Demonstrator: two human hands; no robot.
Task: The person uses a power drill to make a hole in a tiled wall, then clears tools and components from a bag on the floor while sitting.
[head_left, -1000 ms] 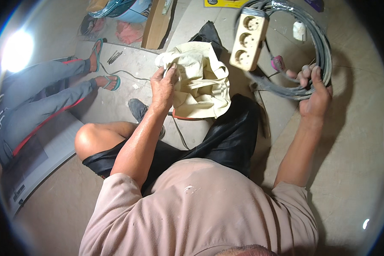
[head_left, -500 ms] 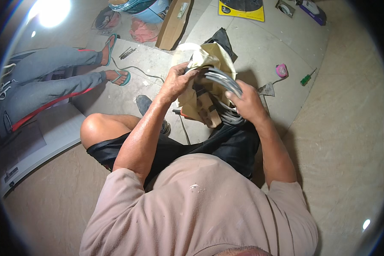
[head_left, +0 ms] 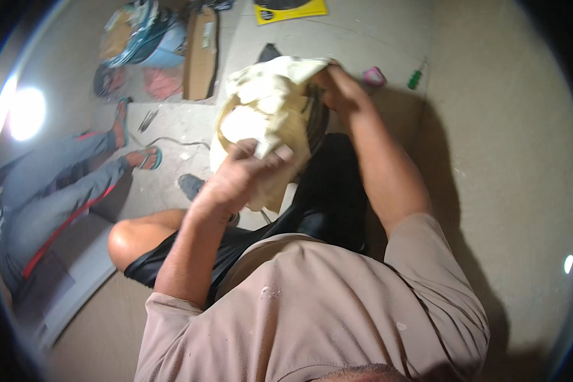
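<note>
A cream cloth bag (head_left: 261, 102) is bunched up in front of my lap, its folds brightly lit. My left hand (head_left: 245, 175) is closed on the near fold of the bag, the fingers slightly blurred. At the bag's far right edge, my right hand (head_left: 339, 88) grips the cloth, with part of the fingers hidden. Something dark and curved (head_left: 317, 118) shows between the bag and my right forearm; I cannot make out what it is. The contents of the bag are hidden by the cloth.
At left, another person's legs (head_left: 63, 172) in grey trousers and flip-flops stretch across the floor. Beyond the bag lie a pink tape measure (head_left: 374, 76), a green-handled screwdriver (head_left: 416, 77), a cardboard tray (head_left: 200, 57), a blue bucket (head_left: 165, 48) and a yellow package (head_left: 293, 13).
The grey cable coil has left my right hand's grasp, and that hand has moved up and away to the bag's edge. The bag's cloth has been drawn over its contents; the view has shifted.
</note>
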